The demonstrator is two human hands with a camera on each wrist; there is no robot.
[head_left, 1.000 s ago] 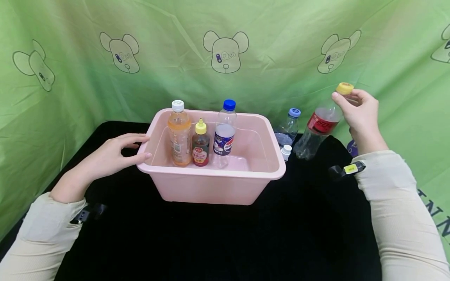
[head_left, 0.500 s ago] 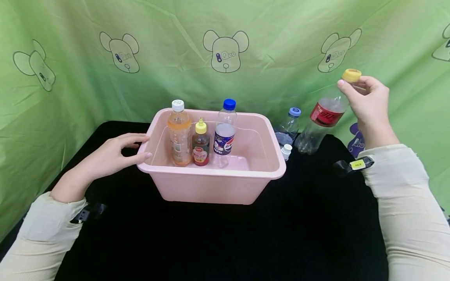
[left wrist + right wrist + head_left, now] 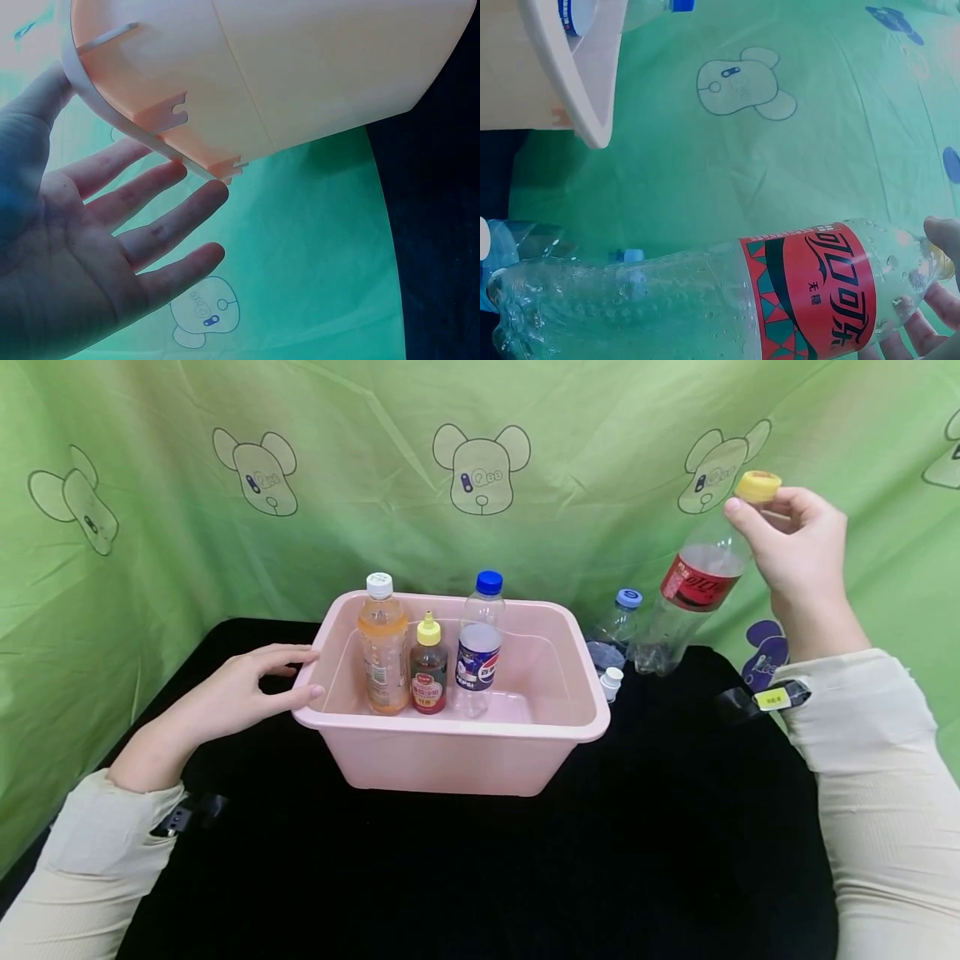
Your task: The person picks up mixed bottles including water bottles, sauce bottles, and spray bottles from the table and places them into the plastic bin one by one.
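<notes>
My right hand pinches a clear cola bottle by its neck, just below the yellow cap. The bottle leans, its base lower and to the left; in the right wrist view its red label faces the camera. My left hand touches the left rim of a pink plastic bin, fingers spread and relaxed, as the left wrist view also shows. Inside the bin stand an orange drink bottle with a white cap, a small sauce bottle with a yellow nozzle, and a blue-capped Pepsi bottle.
Right of the bin stands a clear bottle with a light blue cap, partly hidden. A small white-capped container sits close to the bin's right wall. Black cloth covers the table, and a green printed curtain hangs behind.
My right hand has risen and moved slightly right, lifting the cola bottle with it. The left hand and the bin have stayed in place.
</notes>
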